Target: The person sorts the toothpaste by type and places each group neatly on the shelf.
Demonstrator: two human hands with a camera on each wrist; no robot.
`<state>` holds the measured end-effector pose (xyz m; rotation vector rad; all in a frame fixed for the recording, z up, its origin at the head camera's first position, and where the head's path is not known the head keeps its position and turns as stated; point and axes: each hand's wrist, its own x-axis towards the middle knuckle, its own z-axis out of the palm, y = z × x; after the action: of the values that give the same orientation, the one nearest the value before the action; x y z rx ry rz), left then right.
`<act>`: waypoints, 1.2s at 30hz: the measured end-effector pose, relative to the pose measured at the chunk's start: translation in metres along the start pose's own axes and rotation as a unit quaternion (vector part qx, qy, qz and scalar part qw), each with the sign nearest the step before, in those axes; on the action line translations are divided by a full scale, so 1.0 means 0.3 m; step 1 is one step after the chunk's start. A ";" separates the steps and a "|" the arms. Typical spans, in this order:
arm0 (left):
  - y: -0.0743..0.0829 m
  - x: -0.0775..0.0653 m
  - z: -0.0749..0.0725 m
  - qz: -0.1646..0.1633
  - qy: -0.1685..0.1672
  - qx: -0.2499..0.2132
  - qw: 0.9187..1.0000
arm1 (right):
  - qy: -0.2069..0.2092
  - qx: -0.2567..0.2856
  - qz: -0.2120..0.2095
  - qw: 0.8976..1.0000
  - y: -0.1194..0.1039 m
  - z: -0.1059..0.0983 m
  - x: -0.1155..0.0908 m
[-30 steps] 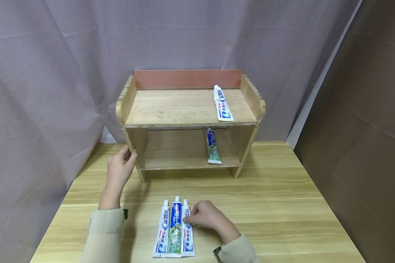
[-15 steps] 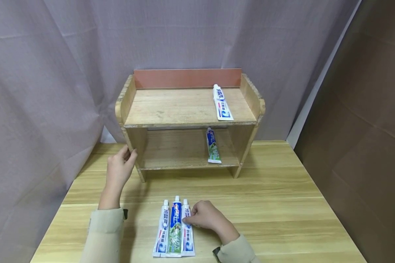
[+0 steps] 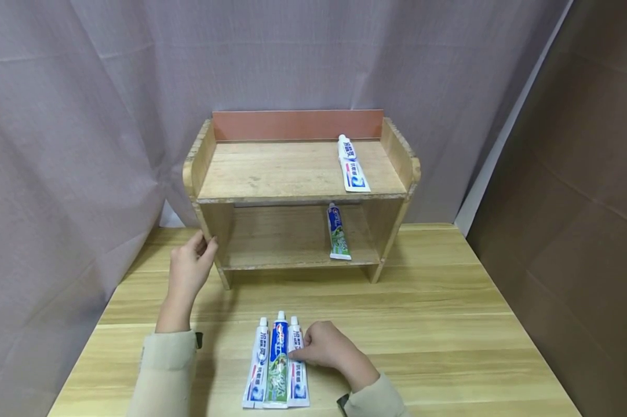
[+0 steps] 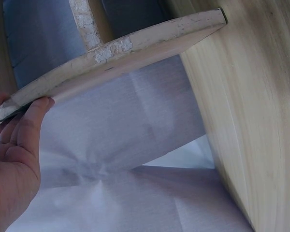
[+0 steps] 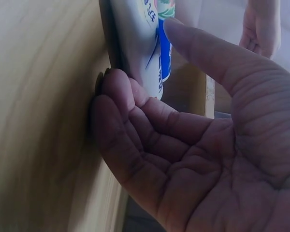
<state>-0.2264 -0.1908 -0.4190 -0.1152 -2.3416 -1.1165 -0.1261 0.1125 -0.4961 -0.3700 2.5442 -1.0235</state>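
Three toothpaste tubes lie side by side on the table in the head view: a white tube (image 3: 257,365) on the left, a blue-and-green one (image 3: 279,362) in the middle and a white one (image 3: 298,376) on the right. My right hand (image 3: 326,347) holds the right white tube, thumb across its top and curled fingers at its outer edge. The thumb's contact is hard to tell in the right wrist view. With my left hand (image 3: 190,263) I grip the edge of the wooden shelf's left side panel (image 4: 135,46), fingers on its outer face.
The two-tier wooden shelf (image 3: 272,171) stands at the back of the wooden table (image 3: 433,324). A white toothpaste tube (image 3: 353,168) lies on its top board, a blue-and-green tube (image 3: 338,234) on the lower board. Grey cloth (image 3: 292,52) hangs behind; a brown surface (image 3: 569,156) rises at right.
My right hand has shifted very slightly toward me, its thumb a little lower on the right white tube. My left hand, the shelf and the tubes stay in place.
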 end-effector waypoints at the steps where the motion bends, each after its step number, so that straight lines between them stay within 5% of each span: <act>1: -0.001 0.000 0.000 0.000 0.000 0.000 1.000 | 0.000 -0.002 0.002 1.000 0.001 0.002 0.000; 36: -0.003 0.000 0.002 -0.003 0.003 -0.003 1.000 | 0.022 -0.075 -0.003 0.997 -0.012 0.032 0.014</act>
<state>-0.2268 -0.1910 -0.4200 -0.1065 -2.3345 -1.1266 -0.1255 0.1026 -0.5009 -0.3996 2.6699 -0.8545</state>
